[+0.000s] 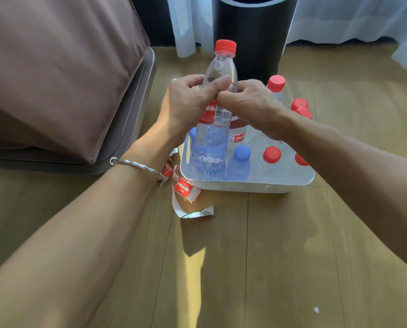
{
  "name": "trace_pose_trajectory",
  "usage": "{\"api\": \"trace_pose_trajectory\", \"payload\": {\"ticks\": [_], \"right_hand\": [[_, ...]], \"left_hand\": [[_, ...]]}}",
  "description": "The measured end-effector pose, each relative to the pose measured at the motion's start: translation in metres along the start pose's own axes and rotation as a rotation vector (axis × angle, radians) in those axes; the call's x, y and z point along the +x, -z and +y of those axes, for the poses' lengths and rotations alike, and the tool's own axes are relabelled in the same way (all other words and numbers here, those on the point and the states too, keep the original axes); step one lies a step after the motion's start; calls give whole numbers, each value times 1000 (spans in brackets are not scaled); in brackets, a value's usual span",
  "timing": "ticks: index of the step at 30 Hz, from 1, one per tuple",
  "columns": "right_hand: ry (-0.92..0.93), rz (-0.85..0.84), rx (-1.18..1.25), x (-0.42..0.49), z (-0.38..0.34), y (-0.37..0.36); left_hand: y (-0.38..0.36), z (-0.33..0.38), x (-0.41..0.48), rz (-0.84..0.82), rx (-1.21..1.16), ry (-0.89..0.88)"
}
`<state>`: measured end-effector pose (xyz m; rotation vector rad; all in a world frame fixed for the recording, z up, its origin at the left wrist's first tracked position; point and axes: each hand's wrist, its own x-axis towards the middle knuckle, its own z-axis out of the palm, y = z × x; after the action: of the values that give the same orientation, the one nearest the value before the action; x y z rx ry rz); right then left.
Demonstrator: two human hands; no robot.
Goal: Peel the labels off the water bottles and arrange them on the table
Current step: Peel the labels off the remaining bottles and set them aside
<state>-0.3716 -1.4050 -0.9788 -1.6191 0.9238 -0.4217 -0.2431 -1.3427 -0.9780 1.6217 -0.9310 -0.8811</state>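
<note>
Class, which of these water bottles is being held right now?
The red-capped bottle, label still on, gripped upright by the left hand and right hand; the other bottles stand untouched lower down.

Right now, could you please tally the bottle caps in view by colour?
Red bottle caps: 6, one of them on the held bottle
Blue bottle caps: 2, one partly hidden behind the held bottle
Total: 8
</note>
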Motion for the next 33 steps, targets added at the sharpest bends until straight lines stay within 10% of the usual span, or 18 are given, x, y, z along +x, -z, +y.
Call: {"api": "trace_pose_trajectory", "payload": {"ticks": [33], "right_hand": [[11, -8, 55, 5, 11, 4]], "left_hand": [[3, 0, -6, -35, 3, 71]]}}
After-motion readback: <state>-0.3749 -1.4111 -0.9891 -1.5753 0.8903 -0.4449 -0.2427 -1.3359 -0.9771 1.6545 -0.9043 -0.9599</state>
